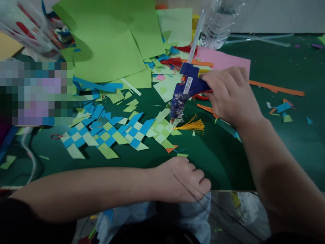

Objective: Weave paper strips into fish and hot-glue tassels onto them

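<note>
My right hand (230, 93) is wrapped round the handle of a blue hot glue gun (191, 79), nozzle down, with a clear glue stick (196, 37) standing out of its rear. The nozzle points at the top end of a yellow tassel (193, 125), by the right end of a woven paper fish-like strip (133, 134) in blue and green. Whether the tip touches is hard to tell. At the table's front edge, my left hand (186, 178) rests closed in a fist, and nothing shows in it.
Green paper sheets (109, 44) lie at the back, beside a clear plastic bottle (220, 23) and pink paper (223, 59). Red tassels (172, 62) and paper scraps are scattered about. A white cable (31, 156) runs over the left edge. Spare glue sticks (261, 39) lie back right.
</note>
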A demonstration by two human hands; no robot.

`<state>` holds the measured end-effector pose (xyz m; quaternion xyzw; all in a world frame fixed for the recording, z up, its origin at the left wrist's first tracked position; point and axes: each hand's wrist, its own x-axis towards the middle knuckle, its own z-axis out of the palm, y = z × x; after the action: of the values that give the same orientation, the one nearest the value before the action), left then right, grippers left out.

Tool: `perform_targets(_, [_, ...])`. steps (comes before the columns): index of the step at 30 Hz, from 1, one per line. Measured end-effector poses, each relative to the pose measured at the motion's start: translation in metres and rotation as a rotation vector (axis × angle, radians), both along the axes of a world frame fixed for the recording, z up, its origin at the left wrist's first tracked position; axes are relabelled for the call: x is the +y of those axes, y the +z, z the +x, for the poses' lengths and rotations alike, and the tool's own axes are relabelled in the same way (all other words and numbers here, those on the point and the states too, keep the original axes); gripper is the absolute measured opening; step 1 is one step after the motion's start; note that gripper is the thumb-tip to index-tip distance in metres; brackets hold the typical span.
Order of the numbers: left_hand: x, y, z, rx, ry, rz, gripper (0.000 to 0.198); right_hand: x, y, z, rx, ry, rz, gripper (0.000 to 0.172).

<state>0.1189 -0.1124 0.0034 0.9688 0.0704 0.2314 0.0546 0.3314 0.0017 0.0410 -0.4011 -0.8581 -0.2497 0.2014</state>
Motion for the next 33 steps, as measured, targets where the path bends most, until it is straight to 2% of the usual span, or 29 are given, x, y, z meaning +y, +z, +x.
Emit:
perform_targets(5, [0.0007,-0.0003,0.0007,0.025,-0.005,0.003,0.024,0.0025,-0.0027,-0.0005,0.012,0.048,0.131,0.034])
perform_targets(11, [0.0,-0.0008,0.001,0.004,0.001,-0.006,0.024,0.0024,-0.0039,0.002,0.04,0.034,0.041,0.038])
perform_targets(16, [0.0002,0.0007,0.0004,0.017,0.006,0.009,0.025,0.0049,-0.0059,0.0063,0.108,0.081,-0.047,0.047])
perform_targets(26, [0.0005,-0.0012,-0.0003,-0.001,-0.004,-0.001,0.023,0.0023,-0.0015,0.0065,0.056,0.01,-0.094,0.062])
perform_targets(30, [-0.0002,-0.0004,-0.0001,-0.013,0.006,-0.009,0.024,0.0026,-0.0023,0.0085,0.066,0.052,-0.021,0.069])
perform_targets(33, [0.0002,0.0,0.0005,-0.028,0.007,-0.009,0.025,0.001,-0.0017,0.0089,0.092,0.082,-0.031,0.074])
